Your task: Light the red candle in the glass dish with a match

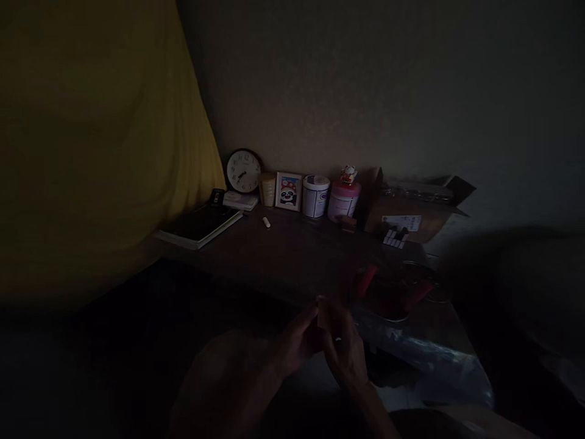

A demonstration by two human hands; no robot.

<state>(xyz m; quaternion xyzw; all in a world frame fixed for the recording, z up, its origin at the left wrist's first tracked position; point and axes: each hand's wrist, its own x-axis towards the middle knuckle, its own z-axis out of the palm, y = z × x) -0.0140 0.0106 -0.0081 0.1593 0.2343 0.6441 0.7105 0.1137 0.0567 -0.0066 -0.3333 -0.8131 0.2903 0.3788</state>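
1. A bare stretch of the desk (283,256) lies open beyond the hands, up to the row of things kept against the wall.
2. The desk's near edge is close to the hands, but its exact line is lost in the dark.
3. Far to the left of the left hand (297,341) the space is closed by a hanging yellow cloth (91,152).
4. Just beyond the right hand (347,356), to its right, room is taken by a bowl (395,305); at least two red pieces are seen in it.
5. Counted along the wall, well beyond the hands: one clock (244,171), one cup (267,188), one frame (288,191), two jars (white jar (315,196), pink jar (343,201)) and one box (411,216).
6. One figurine (348,174) is stood on the pink jar.
7. One book (201,225) is laid at the desk's far left corner, and one small white stick (266,222) beyond the hands, near the cup.
8. One small block (324,316) is held up between the two hands, at their fingertips, above the near edge.
9. The left hand's fingers are curled and pinched on the block.
10. The right hand is curled against it from the right; whether a grip is kept cannot be told in the dark.
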